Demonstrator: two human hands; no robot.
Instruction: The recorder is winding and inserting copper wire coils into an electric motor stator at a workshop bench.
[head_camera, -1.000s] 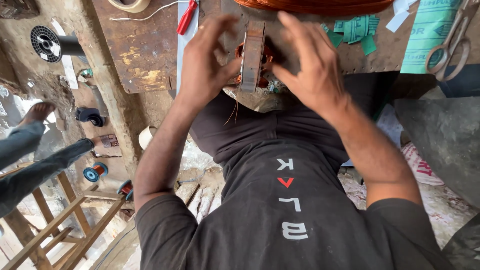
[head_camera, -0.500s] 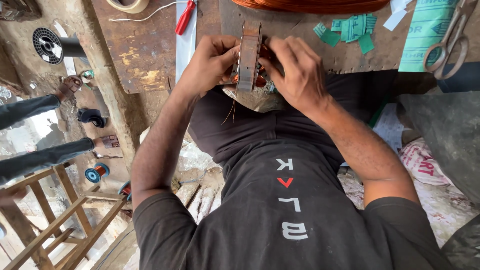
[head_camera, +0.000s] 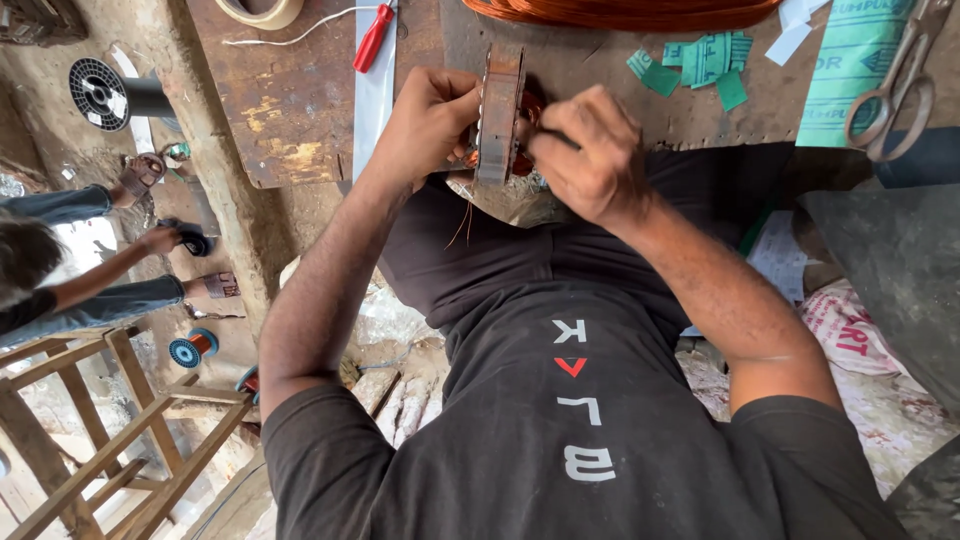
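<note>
A rusty laminated motor stator (head_camera: 499, 110) with copper winding stands on edge at the rim of the wooden bench (head_camera: 290, 110), against my dark shirt. My left hand (head_camera: 428, 122) grips its left face, fingers curled round the rim. My right hand (head_camera: 590, 150) is closed at its right side, fingertips pinched at the copper winding; a thin dark piece shows between the fingers, and I cannot tell what it is. Loose copper strands hang below the stator.
On the bench lie a red-handled screwdriver (head_camera: 375, 38), a tape roll (head_camera: 262, 10), green paper scraps (head_camera: 700, 60), scissors (head_camera: 893, 85) and a copper wire coil (head_camera: 620, 12). Another person (head_camera: 60, 290) crouches at the left near a wooden stool (head_camera: 90, 430) and spools.
My hands went from spread over the stator to closed on it. The right hand drew back to its right side. The person at the left bent lower and reached toward the floor.
</note>
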